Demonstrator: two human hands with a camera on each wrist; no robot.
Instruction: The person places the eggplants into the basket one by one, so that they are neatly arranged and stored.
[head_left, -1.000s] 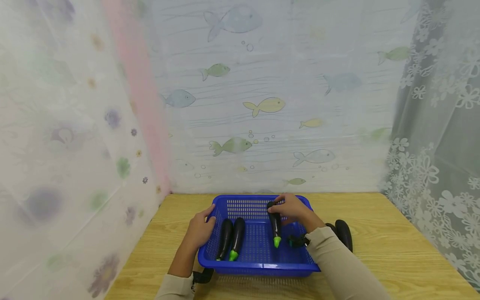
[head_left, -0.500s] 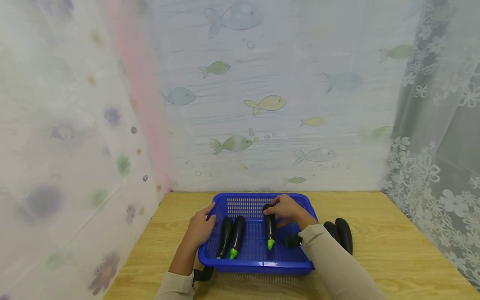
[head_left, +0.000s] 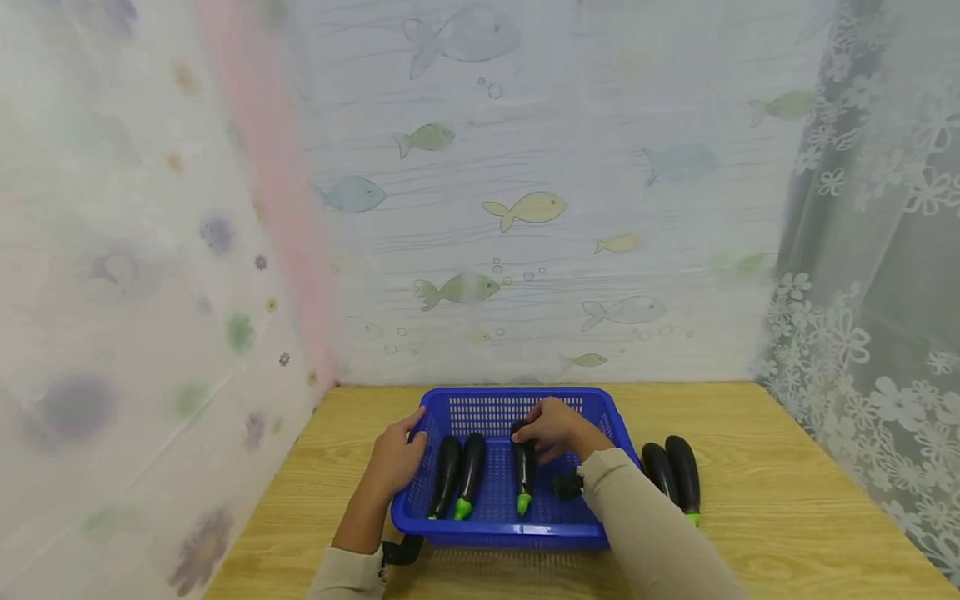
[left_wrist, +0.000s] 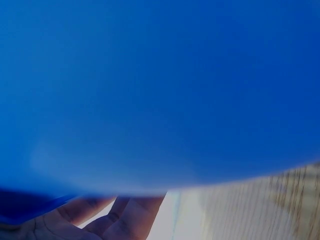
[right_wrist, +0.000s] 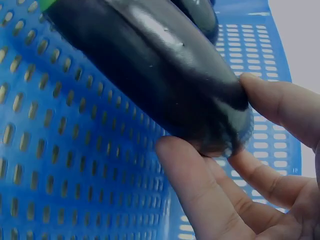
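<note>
A blue plastic basket (head_left: 517, 528) with slotted walls sits on the table. My left hand (head_left: 396, 457) grips its left rim, thumb over the edge; in the left wrist view the blurred basket wall covers most of that hand's fingers (left_wrist: 127, 220). Inside the basket, my right hand (head_left: 558, 429) pinches the rounded far end of a dark, glossy eggplant (head_left: 524, 471), whose green stem end points toward me. The right wrist view shows thumb and fingers around the blunt end of this eggplant (right_wrist: 165, 70). Two more eggplants (head_left: 446, 475) lie side by side at the basket's left.
Two eggplants (head_left: 682, 471) lie on the wooden table (head_left: 772, 500) just right of the basket, partly behind my right sleeve (head_left: 652, 525). A fish-patterned curtain (head_left: 465, 208) hangs behind the table, with a flowered sheet (head_left: 150, 333) on the left and a lace curtain (head_left: 847, 333) on the right.
My right hand has moved left inside the basket with the eggplant, bringing it nearer the other two. More of the eggplants outside now shows. The left hand stays on the rim.
</note>
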